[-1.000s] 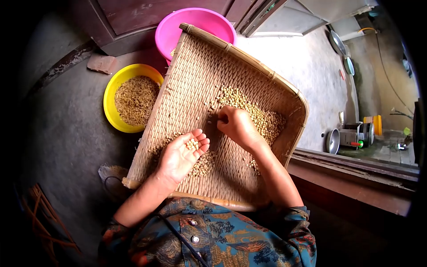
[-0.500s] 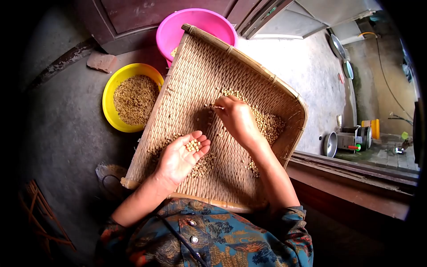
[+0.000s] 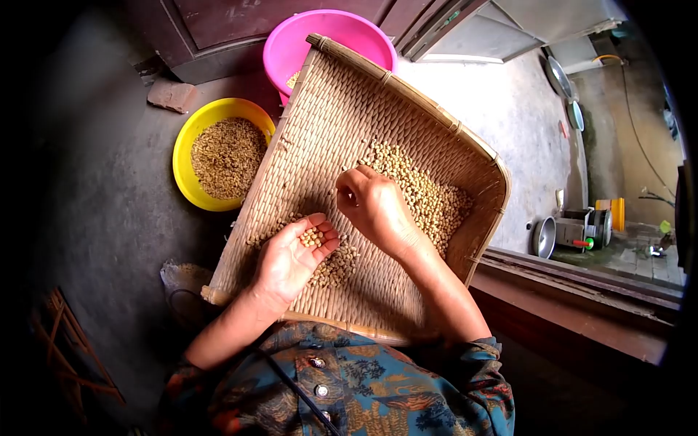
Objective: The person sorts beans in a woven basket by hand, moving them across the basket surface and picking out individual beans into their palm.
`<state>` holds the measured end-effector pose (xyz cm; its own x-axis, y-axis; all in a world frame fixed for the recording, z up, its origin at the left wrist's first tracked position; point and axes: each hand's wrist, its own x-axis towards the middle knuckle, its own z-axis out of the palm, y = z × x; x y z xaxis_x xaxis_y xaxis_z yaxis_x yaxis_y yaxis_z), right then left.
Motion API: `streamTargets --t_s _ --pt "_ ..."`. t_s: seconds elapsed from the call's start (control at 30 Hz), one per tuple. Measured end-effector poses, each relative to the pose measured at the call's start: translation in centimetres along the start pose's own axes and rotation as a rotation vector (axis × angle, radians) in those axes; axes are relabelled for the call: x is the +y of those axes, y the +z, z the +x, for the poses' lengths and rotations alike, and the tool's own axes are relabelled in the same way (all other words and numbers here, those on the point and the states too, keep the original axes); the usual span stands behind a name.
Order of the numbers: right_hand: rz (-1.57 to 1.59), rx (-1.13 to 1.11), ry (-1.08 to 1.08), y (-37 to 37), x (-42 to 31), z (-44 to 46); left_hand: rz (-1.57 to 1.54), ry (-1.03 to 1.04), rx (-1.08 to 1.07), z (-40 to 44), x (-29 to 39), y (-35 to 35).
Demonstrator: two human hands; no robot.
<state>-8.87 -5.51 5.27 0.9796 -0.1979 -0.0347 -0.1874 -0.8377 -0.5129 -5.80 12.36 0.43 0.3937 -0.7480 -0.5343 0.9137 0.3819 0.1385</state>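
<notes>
A woven bamboo winnowing basket [image 3: 305, 138] lies across my lap, tilted in view. Palm up, my left hand [image 3: 294, 251] is cupped over its lower left part, holding a small heap of pale round beans [image 3: 313, 237]. My right hand [image 3: 374, 207] hovers over the middle of the basket with thumb and forefinger pinched together; whatever is between the fingertips is too small or hidden to make out. The larger bean pile [image 3: 432, 207] spreads to the right behind that hand. Another smaller pile [image 3: 334, 269] lies below and beside my left hand.
A yellow basin [image 3: 187, 178] of brownish grains or husks stands on the floor at left. Behind the basket is a pink basin [image 3: 280, 58] with some beans. A brick [image 3: 172, 95] lies near the door. A door sill [image 3: 574, 305] runs along the right.
My right hand has moved left and slightly down, away from the large pile toward my left hand. The left fingers have curled in a little around the beans. The whole view has shifted slightly.
</notes>
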Motion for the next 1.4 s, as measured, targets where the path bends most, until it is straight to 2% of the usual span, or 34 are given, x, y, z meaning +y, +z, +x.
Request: streamTargets --t_s 0.03,0.13,0.2,0.27,0.3,0.33,0.4,0.43,0.47,0.53,0.6,0.8,0.93,1.0,1.07,1.1,1.2,1.33,1.4 --pt "-0.003 0.033 -0.003 0.2 -0.3 -0.1 -0.003 0.004 0.001 0.0 0.0 -0.2" --pt "0.367 0.056 0.050 -1.4 -1.6 -0.5 -0.019 0.017 0.026 -0.2 0.0 -0.1" --pt "0.676 -0.166 0.142 -3.0 -2.0 -1.5 -0.040 0.021 0.044 -0.4 0.1 0.2" --pt "0.617 -0.176 0.137 -4.3 -1.7 -2.1 -0.069 0.015 0.055 -0.4 0.2 0.7" --pt "0.513 -0.030 0.117 -4.3 -0.7 -2.3 -0.064 0.009 0.047 -0.4 0.3 0.9" --pt "0.502 0.065 0.281 -5.2 -0.7 -2.6 -0.067 -0.005 0.038 -0.4 0.3 0.7" --pt "0.439 0.243 0.252 -4.9 1.5 -3.5 -0.070 -0.036 0.025 -0.5 0.4 0.1" --pt "0.382 0.223 0.287 -4.9 1.8 -4.1 -0.053 -0.040 0.051 -0.5 0.4 0.2" --pt "0.283 0.244 0.156 -4.2 2.4 -4.8 -0.050 -0.045 0.044 -0.5 0.3 0.2" --pt "0.209 0.064 0.209 -3.4 2.4 -5.7 -0.041 -0.056 0.024 -0.4 0.2 0.1" --pt "0.165 0.029 0.193 -1.2 3.3 -6.6 -0.026 -0.056 0.006 -0.3 0.0 0.2" --pt "-0.219 0.059 0.008 2.8 3.2 -6.4 0.034 -0.071 0.017 -0.4 -0.3 0.2" --pt "-0.046 0.015 0.070 1.9 2.3 -7.0 0.079 -0.029 0.049 -0.6 -0.2 0.6" --pt "0.391 0.020 0.013 0.0 0.1 -7.7 0.073 -0.023 0.051 -0.7 -0.3 0.7" --pt "0.515 -0.018 0.114 -2.0 -1.2 -8.3 0.050 -0.040 0.007 -0.7 -0.3 0.6" --pt "0.413 0.048 0.120 -1.3 0.1 -8.6 0.027 -0.080 0.079 -0.8 -0.3 1.1" --pt "0.078 0.103 0.219 -1.7 3.0 -9.0 -0.046 -0.159 0.019 -0.7 -0.4 0.5" --pt "0.073 0.147 0.213 -1.3 3.8 -7.9 -0.056 -0.180 0.015 -0.4 -0.4 0.1" --pt "0.013 0.094 0.220 -0.6 4.4 -7.1 -0.049 -0.163 0.033 -0.5 -0.4 0.2"
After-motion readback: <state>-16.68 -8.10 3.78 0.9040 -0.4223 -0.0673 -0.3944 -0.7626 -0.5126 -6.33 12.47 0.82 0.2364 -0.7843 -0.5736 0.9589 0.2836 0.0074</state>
